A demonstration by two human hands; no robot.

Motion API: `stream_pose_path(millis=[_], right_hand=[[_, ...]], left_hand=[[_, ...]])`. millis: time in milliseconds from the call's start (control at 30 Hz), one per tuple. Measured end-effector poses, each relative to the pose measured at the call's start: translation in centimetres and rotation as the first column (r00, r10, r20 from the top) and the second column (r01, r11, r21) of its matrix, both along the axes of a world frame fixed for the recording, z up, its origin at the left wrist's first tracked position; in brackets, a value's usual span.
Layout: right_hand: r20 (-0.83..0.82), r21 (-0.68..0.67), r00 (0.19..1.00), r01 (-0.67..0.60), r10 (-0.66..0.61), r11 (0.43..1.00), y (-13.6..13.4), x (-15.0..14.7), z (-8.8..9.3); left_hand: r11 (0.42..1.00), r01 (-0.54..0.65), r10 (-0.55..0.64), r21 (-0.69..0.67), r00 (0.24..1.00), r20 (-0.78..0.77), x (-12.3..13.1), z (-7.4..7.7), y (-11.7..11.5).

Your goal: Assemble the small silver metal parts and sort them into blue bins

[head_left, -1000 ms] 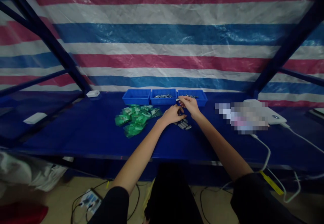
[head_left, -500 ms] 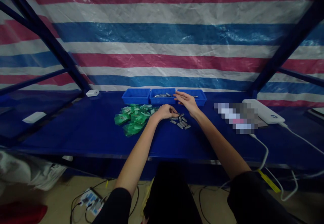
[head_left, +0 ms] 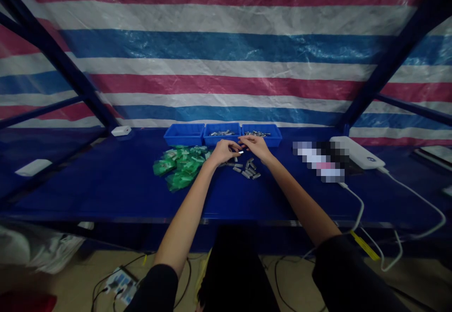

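Observation:
My left hand (head_left: 225, 152) is closed, with a small shiny metal piece (head_left: 241, 152) pinched at its fingertips. Facing it, my right hand (head_left: 257, 146) has its thumb and fingers drawn together just beside that piece; whatever lies between them is too small to make out. Below both hands, several small grey metal cylinders (head_left: 251, 172) lie loose on the blue table (head_left: 226, 199). To the left of my left hand is a heap of green plastic packets (head_left: 184, 167).
Along the back stand a left blue bin (head_left: 184, 140), a middle blue bin (head_left: 221, 140) and a right blue bin (head_left: 274, 140); the latter two hold small metal parts. At right lie a blurred-out phone (head_left: 319, 161) and a white power bank (head_left: 356, 153) with a cable.
My right hand has come down and left from the right bin's edge to meet my left hand, its fingers drawing together. The view has shifted slightly, and the metal piece now shows.

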State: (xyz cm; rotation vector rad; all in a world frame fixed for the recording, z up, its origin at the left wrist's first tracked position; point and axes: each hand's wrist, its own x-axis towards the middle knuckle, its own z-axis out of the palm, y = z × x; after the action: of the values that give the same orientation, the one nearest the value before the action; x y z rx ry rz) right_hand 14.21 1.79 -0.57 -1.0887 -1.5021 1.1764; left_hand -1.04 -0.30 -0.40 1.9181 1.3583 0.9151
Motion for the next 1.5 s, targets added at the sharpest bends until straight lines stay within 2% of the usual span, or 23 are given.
stream_pose_path(millis=[267,567,700,800,1067,1233,1333,1500], right_hand=[[0.094,-0.048,0.995,0.014,-0.010,0.999,0.3,-0.1,-0.3],[-0.008,-0.107,1.000,-0.011,0.010,0.994,0.2,-0.1,-0.4],[-0.071,-0.126,0.995,-0.079,0.071,0.989,-0.2,-0.2,-0.3],[-0.094,-0.089,0.989,-0.123,0.114,0.988,-0.4,-0.4,-0.3],[-0.144,0.037,0.989,-0.028,0.033,0.999,-0.2,-0.6,-0.1],[-0.126,0.025,0.991,0.048,-0.045,0.999,-0.1,-0.4,0.0],[-0.116,0.011,0.988,0.099,-0.097,0.995,0.1,-0.2,-0.1],[-0.103,0.028,0.985,0.140,-0.136,0.990,0.5,-0.2,-0.3]], left_hand=[[0.998,-0.062,0.062,-0.005,0.983,0.173,-0.4,0.1,0.3],[0.988,-0.153,0.138,0.025,0.944,0.300,-0.3,0.5,0.4],[0.972,-0.231,0.201,0.029,0.894,0.401,-0.1,0.7,0.5],[0.957,-0.283,0.231,0.063,0.876,0.423,-0.1,0.7,0.5],[0.940,-0.316,0.268,0.131,0.917,0.295,0.1,0.6,0.5],[0.930,-0.293,0.300,0.222,0.954,0.003,-0.1,0.3,0.1],[0.939,-0.281,0.309,0.199,0.942,-0.127,-0.2,0.3,-0.2],[0.958,-0.255,0.280,0.131,0.930,-0.238,0.0,0.6,-0.8]])
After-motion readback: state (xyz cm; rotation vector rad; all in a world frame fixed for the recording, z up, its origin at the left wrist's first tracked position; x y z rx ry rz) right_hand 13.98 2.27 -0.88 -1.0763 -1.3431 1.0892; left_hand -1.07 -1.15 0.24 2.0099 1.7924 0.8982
